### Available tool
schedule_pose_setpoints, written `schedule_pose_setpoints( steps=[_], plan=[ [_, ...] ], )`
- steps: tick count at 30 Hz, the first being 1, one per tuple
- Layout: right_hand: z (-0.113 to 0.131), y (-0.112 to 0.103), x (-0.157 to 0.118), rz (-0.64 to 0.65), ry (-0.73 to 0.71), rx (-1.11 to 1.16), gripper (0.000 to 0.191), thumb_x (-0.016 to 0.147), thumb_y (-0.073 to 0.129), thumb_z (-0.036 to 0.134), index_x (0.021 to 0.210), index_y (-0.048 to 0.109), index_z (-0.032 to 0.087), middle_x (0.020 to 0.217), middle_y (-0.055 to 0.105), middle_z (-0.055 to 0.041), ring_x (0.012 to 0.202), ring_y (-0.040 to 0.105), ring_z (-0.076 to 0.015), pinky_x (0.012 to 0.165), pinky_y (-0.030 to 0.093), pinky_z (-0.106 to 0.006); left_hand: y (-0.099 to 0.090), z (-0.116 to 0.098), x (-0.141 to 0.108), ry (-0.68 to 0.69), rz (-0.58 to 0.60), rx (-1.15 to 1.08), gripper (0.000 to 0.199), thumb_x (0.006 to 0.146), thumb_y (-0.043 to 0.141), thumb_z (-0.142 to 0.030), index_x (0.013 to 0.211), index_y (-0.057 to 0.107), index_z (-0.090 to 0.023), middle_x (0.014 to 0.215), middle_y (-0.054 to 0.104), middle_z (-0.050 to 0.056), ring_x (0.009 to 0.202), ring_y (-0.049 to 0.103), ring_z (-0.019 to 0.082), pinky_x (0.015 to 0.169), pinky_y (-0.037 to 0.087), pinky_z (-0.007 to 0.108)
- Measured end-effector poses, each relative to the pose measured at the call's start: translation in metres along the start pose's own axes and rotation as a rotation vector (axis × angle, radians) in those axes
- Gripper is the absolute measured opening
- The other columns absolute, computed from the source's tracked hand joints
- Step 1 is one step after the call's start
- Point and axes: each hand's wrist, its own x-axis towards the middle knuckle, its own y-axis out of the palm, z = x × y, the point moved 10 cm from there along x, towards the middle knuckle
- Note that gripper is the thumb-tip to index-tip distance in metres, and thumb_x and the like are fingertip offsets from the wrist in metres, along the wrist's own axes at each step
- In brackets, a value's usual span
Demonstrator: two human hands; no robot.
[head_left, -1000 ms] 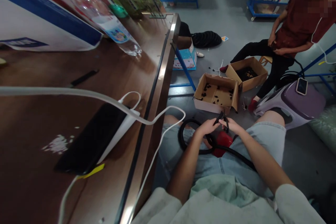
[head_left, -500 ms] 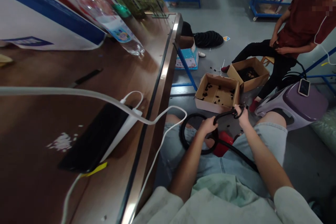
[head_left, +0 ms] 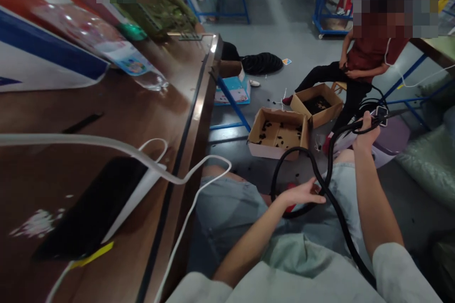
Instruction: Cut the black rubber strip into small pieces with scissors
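A thick black cable (head_left: 341, 220) loops over my lap and rises to the right. My right hand (head_left: 366, 135) is closed around its upper part, held out to the right above my knee. Thinner dark strands stick out around that grip. Near the crossing of the loop is my left hand (head_left: 302, 193), its thumb and fingers apart and close to the cable. Whether it touches the cable I cannot tell. Behind the loop a red thing (head_left: 290, 188) shows between my legs, mostly hidden.
On the floor ahead stand two cardboard boxes (head_left: 254, 146) with small black pieces inside. A person in a dark red shirt (head_left: 369, 52) sits beyond. At left, a wooden table (head_left: 142, 118) bears a phone (head_left: 95, 208), a plastic bottle (head_left: 121, 54) and a white cord (head_left: 88, 141).
My right hand has moved right and up, drawing the cable with it. The left hand has opened from its grip on the cable. The view has shifted to the right.
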Motion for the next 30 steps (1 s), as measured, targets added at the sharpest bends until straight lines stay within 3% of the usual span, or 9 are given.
schedule_pose_setpoints(
  steps=[2,4,10,13,16,20,25,28,30],
  plan=[
    [-0.001,-0.013,0.000,-0.007,-0.033,-0.072,0.044,0.088,0.069,0.060,0.077,0.055,0.020,0.068,0.055,0.0040,0.061,0.052,-0.0121,0.060,0.045,-0.026,0.022,-0.008,0.001,0.008,0.041,0.052,0.075,0.069,0.091,-0.047,0.134,0.064,-0.018,0.124,0.072,0.010,0.113,0.068,0.026,0.105,0.052,0.042],
    [-0.012,-0.023,-0.009,0.017,-0.026,-0.131,0.045,0.084,0.073,0.061,0.081,0.057,0.019,0.068,0.056,0.0044,0.062,0.052,-0.0119,0.060,0.044,-0.026,0.019,-0.018,-0.001,0.048,-0.041,0.052,0.062,0.075,0.086,-0.051,0.124,0.069,-0.017,0.126,0.072,0.011,0.119,0.065,0.028,0.108,0.050,0.042],
    [-0.088,-0.031,-0.065,0.128,0.243,-0.174,0.048,0.081,0.067,0.067,0.086,0.057,0.021,0.058,0.055,0.0049,0.052,0.050,-0.0137,0.052,0.039,-0.027,-0.066,-0.012,-0.017,0.020,-0.603,-0.198,0.074,0.073,0.075,-0.075,0.115,0.065,-0.014,0.104,0.075,0.010,0.082,0.071,0.021,0.075,0.054,0.031],
    [-0.122,-0.020,-0.099,0.234,0.337,-0.186,0.050,0.080,0.064,0.071,0.084,0.056,0.022,0.059,0.057,0.0031,0.054,0.052,-0.0151,0.054,0.041,-0.028,-0.093,-0.022,-0.027,0.107,-0.752,-0.184,0.066,0.073,0.075,-0.071,0.106,0.065,-0.014,0.113,0.071,0.014,0.092,0.073,0.023,0.081,0.055,0.033],
    [-0.152,-0.002,-0.136,0.408,0.491,-0.181,0.055,0.074,0.065,0.077,0.078,0.053,0.024,0.054,0.055,0.0035,0.050,0.051,-0.0154,0.051,0.041,-0.028,-0.104,-0.046,-0.040,0.265,-0.866,0.016,0.054,0.076,0.077,-0.058,0.108,0.061,-0.018,0.111,0.068,0.010,0.093,0.071,0.021,0.086,0.056,0.034],
    [-0.161,0.015,-0.169,0.564,0.567,-0.161,0.061,0.068,0.067,0.083,0.066,0.049,0.025,0.046,0.054,0.0010,0.042,0.049,-0.0155,0.046,0.040,-0.029,-0.109,-0.057,-0.057,0.300,-0.986,0.283,0.044,0.080,0.071,-0.047,0.111,0.053,-0.021,0.102,0.064,0.005,0.082,0.066,0.019,0.080,0.058,0.035],
    [-0.163,0.024,-0.187,0.665,0.702,-0.099,0.073,0.076,0.047,0.096,0.072,0.053,0.023,0.046,0.055,-0.0010,0.048,0.060,-0.0195,0.048,0.041,-0.028,-0.128,-0.061,-0.085,0.274,-1.181,0.524,0.056,0.084,0.063,-0.040,0.135,0.051,-0.019,0.108,0.066,0.008,0.105,0.069,0.027,0.098,0.057,0.044],
    [-0.163,0.027,-0.184,0.642,0.696,-0.122,0.078,0.072,0.045,0.100,0.075,0.054,0.023,0.048,0.055,-0.0008,0.050,0.062,-0.0210,0.048,0.041,-0.028,-0.134,-0.065,-0.097,0.225,-1.246,0.643,0.060,0.088,0.059,-0.040,0.143,0.049,-0.020,0.109,0.067,0.010,0.108,0.070,0.030,0.099,0.057,0.047],
    [-0.160,0.023,-0.178,0.575,0.673,-0.169,0.078,0.074,0.040,0.101,0.076,0.053,0.024,0.048,0.054,-0.0007,0.050,0.061,-0.0215,0.048,0.041,-0.028,-0.136,-0.070,-0.101,0.184,-1.266,0.741,0.067,0.089,0.061,-0.046,0.148,0.047,-0.018,0.123,0.066,0.015,0.118,0.067,0.035,0.102,0.056,0.049]
  ],
)
